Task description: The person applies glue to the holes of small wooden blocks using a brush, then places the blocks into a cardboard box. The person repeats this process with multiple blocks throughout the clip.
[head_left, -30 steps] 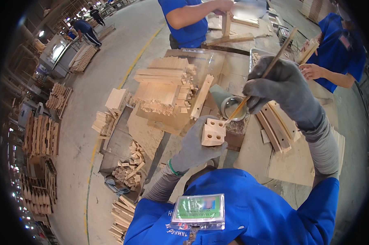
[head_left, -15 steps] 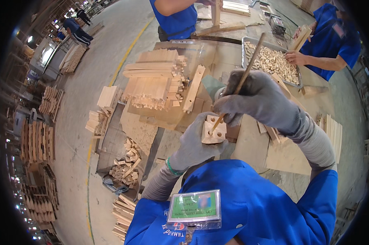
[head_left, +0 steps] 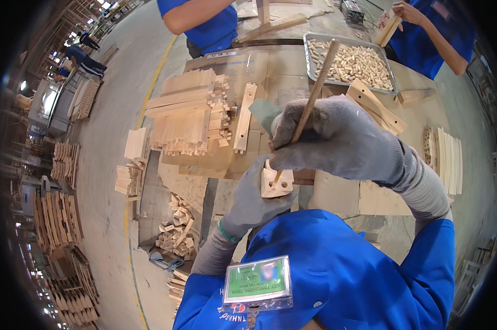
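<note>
My left hand (head_left: 250, 193), in a grey glove, is closed round a small pale wooden block (head_left: 276, 190) with round holes in its upturned face. My right hand (head_left: 336, 135), gloved in grey too, grips a thin wooden stick (head_left: 318, 82) that slants down to the block. The stick's lower end is at one of the holes; how deep it sits cannot be seen. Part of the block's top is hidden behind my right hand. Just beyond the hands lies a piece of green paper or cloth (head_left: 264, 113).
Stacked wooden slats (head_left: 182, 121) and a single drilled rail (head_left: 244, 118) lie on the cardboard-covered table. A metal tray (head_left: 394, 71) of dowels is at the far right, near two co-workers in blue. Left of me stands a bin (head_left: 149, 220) of wood offcuts.
My view has shifted a little. My right hand has come lower over the block, covering more of its top. The co-worker at right has taken a hand away from the dowel tray.
</note>
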Demonstrator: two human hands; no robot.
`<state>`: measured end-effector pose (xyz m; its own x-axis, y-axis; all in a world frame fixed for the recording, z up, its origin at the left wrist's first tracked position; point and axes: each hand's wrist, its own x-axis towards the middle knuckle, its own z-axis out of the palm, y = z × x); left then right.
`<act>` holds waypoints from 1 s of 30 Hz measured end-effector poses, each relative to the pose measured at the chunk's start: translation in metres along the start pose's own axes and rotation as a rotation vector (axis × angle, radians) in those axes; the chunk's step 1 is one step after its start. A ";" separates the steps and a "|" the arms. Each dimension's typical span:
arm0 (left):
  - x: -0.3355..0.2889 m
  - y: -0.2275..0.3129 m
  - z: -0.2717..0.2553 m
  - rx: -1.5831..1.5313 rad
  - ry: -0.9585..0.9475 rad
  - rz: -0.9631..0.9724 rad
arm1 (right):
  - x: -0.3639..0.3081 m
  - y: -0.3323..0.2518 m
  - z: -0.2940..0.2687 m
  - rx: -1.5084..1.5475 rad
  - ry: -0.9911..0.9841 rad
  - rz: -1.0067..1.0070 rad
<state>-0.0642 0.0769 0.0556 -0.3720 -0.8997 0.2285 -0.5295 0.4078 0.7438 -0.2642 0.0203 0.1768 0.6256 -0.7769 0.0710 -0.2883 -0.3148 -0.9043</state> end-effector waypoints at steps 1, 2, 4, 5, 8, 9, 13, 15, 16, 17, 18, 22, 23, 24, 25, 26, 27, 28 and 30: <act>0.002 -0.002 0.001 0.018 -0.006 0.019 | 0.000 0.005 -0.001 0.031 0.023 -0.031; 0.005 -0.001 0.001 -0.014 -0.013 -0.005 | 0.000 0.013 -0.002 0.062 0.046 -0.062; 0.009 -0.004 0.002 -0.095 -0.015 -0.060 | -0.002 0.028 -0.005 0.165 0.115 -0.057; 0.009 -0.007 0.003 -0.144 -0.009 -0.092 | -0.006 0.035 -0.007 0.237 0.162 -0.021; 0.005 -0.025 0.005 -0.146 0.028 -0.052 | -0.022 0.066 -0.012 0.363 0.326 0.101; 0.004 -0.030 0.004 -0.122 0.043 -0.015 | -0.027 0.079 -0.012 0.391 0.385 0.145; 0.010 -0.040 0.003 -0.152 0.003 -0.183 | -0.040 0.132 0.011 0.343 0.482 0.188; 0.012 -0.044 0.005 -0.144 -0.013 -0.212 | -0.042 0.136 0.010 0.039 0.496 0.062; 0.013 -0.046 0.005 -0.139 -0.021 -0.228 | -0.042 0.134 0.008 -0.083 0.501 0.003; 0.013 -0.048 0.005 -0.137 -0.027 -0.235 | -0.042 0.133 0.007 -0.204 0.503 -0.056; 0.014 -0.049 0.005 -0.135 -0.032 -0.242 | -0.041 0.132 0.008 -0.247 0.481 -0.059; 0.018 -0.055 0.006 -0.190 -0.060 -0.309 | -0.042 0.129 0.027 -0.330 0.407 -0.028; 0.019 -0.057 0.007 -0.187 -0.060 -0.303 | -0.044 0.130 0.033 -0.327 0.392 -0.007; 0.020 -0.060 0.008 -0.184 -0.060 -0.297 | -0.047 0.131 0.037 -0.325 0.367 -0.052; 0.020 -0.062 0.009 -0.177 -0.055 -0.294 | -0.049 0.129 0.039 -0.337 0.343 -0.068; 0.020 -0.063 0.009 -0.183 -0.049 -0.297 | -0.052 0.124 0.042 -0.349 0.319 -0.084; 0.020 -0.064 0.009 -0.190 -0.044 -0.300 | -0.055 0.120 0.044 -0.360 0.294 -0.100; 0.020 -0.066 0.008 -0.193 -0.040 -0.300 | -0.057 0.116 0.048 -0.355 0.329 -0.147; 0.021 -0.067 0.008 -0.193 -0.038 -0.300 | -0.061 0.112 0.050 -0.289 0.386 -0.158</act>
<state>-0.0421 0.0322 0.0053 -0.2514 -0.9671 -0.0391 -0.4671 0.0858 0.8800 -0.2981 0.0598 0.0503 0.3802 -0.8353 0.3971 -0.4348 -0.5403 -0.7204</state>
